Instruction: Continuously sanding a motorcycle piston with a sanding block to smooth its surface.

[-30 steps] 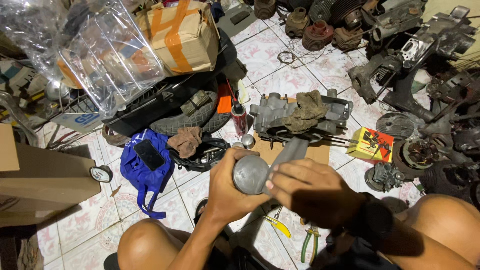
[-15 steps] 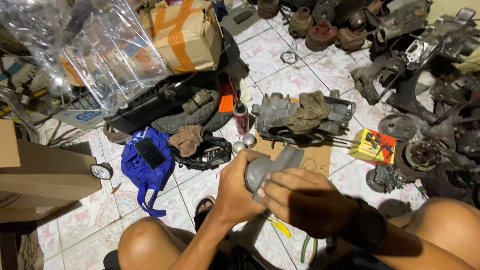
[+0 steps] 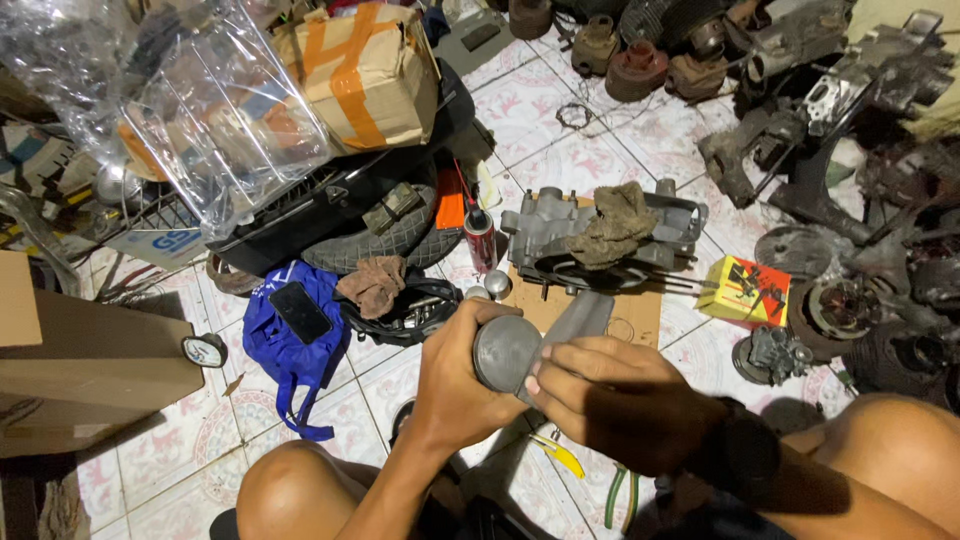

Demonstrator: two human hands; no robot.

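**A:** From the head camera, what have you got in your hands?

**B:** You're holding a grey metal cylinder [image 3: 507,352] just below the middle of the frame, its round end face turned up at the camera. Your left hand [image 3: 462,375] grips it from the left, fingers wrapped tight around its side. Your right hand [image 3: 610,395] lies over it from the right, fingers curled together on a grey strip [image 3: 572,325] pressed against the cylinder's flank.

**A:** Is the cylinder resting on anything?

**B:** No, you hold it in the air above the tiled floor [image 3: 150,450], between your two bare knees at the bottom edge.

**A:** What lies around it?

**B:** Just above your hands, a grey engine casing [image 3: 560,245] sits on a piece of cardboard with a brown rag [image 3: 615,225] draped over it. A small spray can [image 3: 481,240] stands left of the casing. A yellow box [image 3: 745,290] lies right of centre. A blue bag [image 3: 290,345] with a black phone [image 3: 300,312] on it is at lower left, and a taped cardboard parcel [image 3: 365,75] sits at the top. Rusty engine parts [image 3: 850,300] crowd the right side.
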